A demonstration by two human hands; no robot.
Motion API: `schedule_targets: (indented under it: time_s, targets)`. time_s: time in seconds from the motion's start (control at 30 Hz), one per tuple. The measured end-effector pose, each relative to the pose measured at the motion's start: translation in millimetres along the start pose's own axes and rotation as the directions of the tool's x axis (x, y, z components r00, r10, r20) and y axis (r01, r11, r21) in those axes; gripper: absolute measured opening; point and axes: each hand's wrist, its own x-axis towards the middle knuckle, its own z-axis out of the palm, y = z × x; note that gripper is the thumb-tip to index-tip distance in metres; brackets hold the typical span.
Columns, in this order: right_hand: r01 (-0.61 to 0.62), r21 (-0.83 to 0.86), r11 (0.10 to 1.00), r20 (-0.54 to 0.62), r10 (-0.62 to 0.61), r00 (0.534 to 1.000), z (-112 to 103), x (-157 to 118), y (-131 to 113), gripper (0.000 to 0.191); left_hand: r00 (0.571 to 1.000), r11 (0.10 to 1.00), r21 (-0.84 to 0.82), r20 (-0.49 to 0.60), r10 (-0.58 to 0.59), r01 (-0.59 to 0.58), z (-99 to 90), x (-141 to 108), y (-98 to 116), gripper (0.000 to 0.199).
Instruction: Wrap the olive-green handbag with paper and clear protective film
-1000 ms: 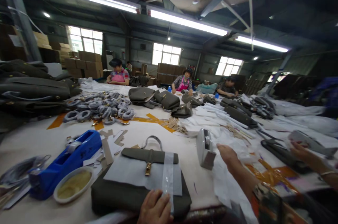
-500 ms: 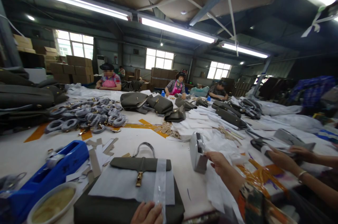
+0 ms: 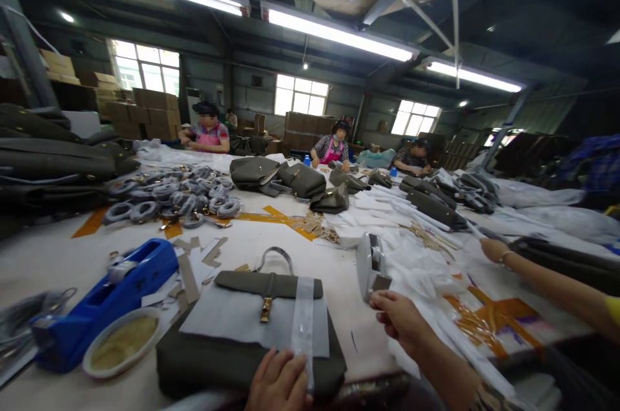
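A dark green handbag (image 3: 217,366) lies in front of me, with a white sheet (image 3: 217,324) under its flap and gold clasp. A clear tape strip (image 3: 303,317) runs down over flap and sheet. My left hand (image 3: 281,382) rests flat on the bag's lower part, fingertips beside the strip's lower end. Right of the bag, my right hand (image 3: 404,324) is closed in a pinch just below the grey tape dispenser (image 3: 371,265). A small brownish-grey piece shows between dispenser and fingertips; whether it is held is unclear.
A blue tape dispenser (image 3: 106,301) and a bowl of yellowish paste (image 3: 123,343) are at left, near card scraps. Coiled straps (image 3: 179,194) and more bags (image 3: 300,178) lie beyond. Another person's arm (image 3: 547,275) reaches in from the right. Several people sit across the table.
My right hand has drawn slightly down from the grey dispenser. My left hand still rests on the bag. The neighbour's hands have shifted, one now reaching farther out. The view has tilted slightly.
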Motion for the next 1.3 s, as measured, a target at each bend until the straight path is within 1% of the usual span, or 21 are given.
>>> schedule_targets:
  time_s: [0.03, 0.07, 0.13, 0.17, 0.23, 0.3, 0.37, 0.4, 0.57, 0.7, 0.8, 0.97, 1.03, 1.07, 1.1, 1.13, 1.17, 1.2, 1.23, 1.27, 1.3]
  targets:
    - [-0.031, 0.028, 0.999, 0.110, 0.028, 0.994, 5.8, -11.0, -3.0, 0.030, 0.999, 0.999, -0.012, -0.002, -0.033, 0.033, -1.4, 1.4, 3.9, 0.042]
    - [-0.072, 0.052, 0.996, 0.237, 0.058, 0.970, 12.0, -23.4, -5.8, 0.041, 0.998, 0.998, -0.022, 0.007, -0.060, 0.060, -3.0, 2.7, 7.4, 0.041]
    - [-0.161, 0.064, 0.985, 0.479, 0.111, 0.871, 25.2, -49.9, -9.7, 0.062, 0.996, 0.995, -0.031, 0.018, -0.090, 0.090, -7.1, 5.7, 12.8, 0.039]
    - [-0.192, 0.050, 0.980, 0.565, 0.131, 0.815, 31.9, -62.8, -10.3, 0.070, 0.995, 0.994, -0.030, 0.018, -0.100, 0.101, -9.5, 7.3, 14.6, 0.039]
    - [-0.230, 0.015, 0.973, 0.666, 0.162, 0.728, 45.0, -84.9, -8.5, 0.082, 0.992, 0.991, -0.029, 0.025, -0.126, 0.127, -14.7, 10.7, 16.9, 0.039]
    - [-0.272, -0.013, 0.962, 0.731, 0.195, 0.654, 57.2, -99.6, -3.1, 0.092, 0.988, 0.990, -0.030, 0.065, -0.139, 0.141, -19.7, 13.3, 17.8, 0.036]
    - [-0.312, -0.025, 0.950, 0.764, 0.220, 0.606, 67.7, -106.9, 4.2, 0.097, 0.985, 0.990, -0.032, 0.110, -0.135, 0.140, -23.2, 14.4, 17.9, 0.031]
    - [-0.326, -0.029, 0.945, 0.769, 0.229, 0.597, 72.2, -108.5, 7.8, 0.099, 0.985, 0.990, -0.033, 0.118, -0.130, 0.134, -24.2, 14.5, 17.8, 0.030]
    - [-0.328, -0.032, 0.944, 0.742, 0.243, 0.625, 85.9, -108.7, 18.1, 0.099, 0.985, 0.991, -0.028, 0.121, -0.126, 0.130, -24.9, 13.7, 17.0, 0.028]
    - [-0.298, -0.061, 0.953, 0.719, 0.249, 0.649, 89.1, -110.3, 18.4, 0.100, 0.978, 0.992, -0.014, 0.171, -0.123, 0.128, -25.0, 11.6, 17.7, 0.028]
    - [-0.287, -0.074, 0.955, 0.693, 0.256, 0.674, 89.4, -113.1, 18.2, 0.105, 0.978, 0.990, 0.016, 0.153, -0.139, 0.138, -24.7, 8.4, 18.9, 0.027]
    - [-0.197, -0.109, 0.974, 0.681, 0.218, 0.699, 94.5, -110.5, 24.0, 0.106, 0.978, 0.989, 0.027, 0.143, -0.149, 0.147, -23.7, 9.2, 20.1, 0.021]
    - [-0.139, -0.174, 0.975, 0.654, 0.220, 0.724, 97.5, -104.8, 28.4, 0.107, 0.978, 0.987, 0.029, 0.133, -0.159, 0.157, -23.5, 11.0, 20.1, 0.018]
    - [-0.090, -0.208, 0.974, 0.621, 0.202, 0.758, 98.1, -101.7, 30.3, 0.108, 0.977, 0.986, 0.031, 0.132, -0.165, 0.162, -23.4, 11.5, 20.1, 0.017]
    - [-0.013, -0.237, 0.971, 0.578, 0.152, 0.802, 97.7, -98.9, 31.4, 0.107, 0.977, 0.986, 0.031, 0.134, -0.166, 0.163, -23.3, 11.6, 20.1, 0.017]
    - [0.093, -0.268, 0.959, 0.530, 0.066, 0.845, 96.2, -96.8, 31.7, 0.104, 0.976, 0.986, 0.032, 0.139, -0.167, 0.164, -23.3, 11.2, 20.2, 0.017]
    - [0.223, -0.298, 0.928, 0.493, -0.050, 0.869, 93.7, -95.8, 31.1, 0.097, 0.976, 0.986, 0.031, 0.144, -0.166, 0.163, -23.3, 10.6, 20.4, 0.017]
    - [0.367, -0.326, 0.871, 0.483, -0.181, 0.857, 90.5, -95.6, 29.7, 0.084, 0.975, 0.987, 0.030, 0.149, -0.163, 0.160, -23.4, 9.7, 20.7, 0.018]
    - [0.512, -0.350, 0.785, 0.508, -0.300, 0.808, 87.1, -96.2, 27.9, 0.069, 0.975, 0.987, 0.034, 0.152, -0.160, 0.157, -23.3, 8.7, 21.0, 0.019]
    - [0.636, -0.378, 0.672, 0.556, -0.385, 0.737, 84.2, -97.0, 25.8, 0.056, 0.975, 0.987, 0.043, 0.155, -0.158, 0.153, -23.2, 7.7, 21.3, 0.020]
    - [0.729, -0.409, 0.549, 0.613, -0.426, 0.665, 82.1, -97.3, 23.8, 0.049, 0.975, 0.987, 0.058, 0.156, -0.158, 0.151, -23.1, 6.8, 21.5, 0.020]
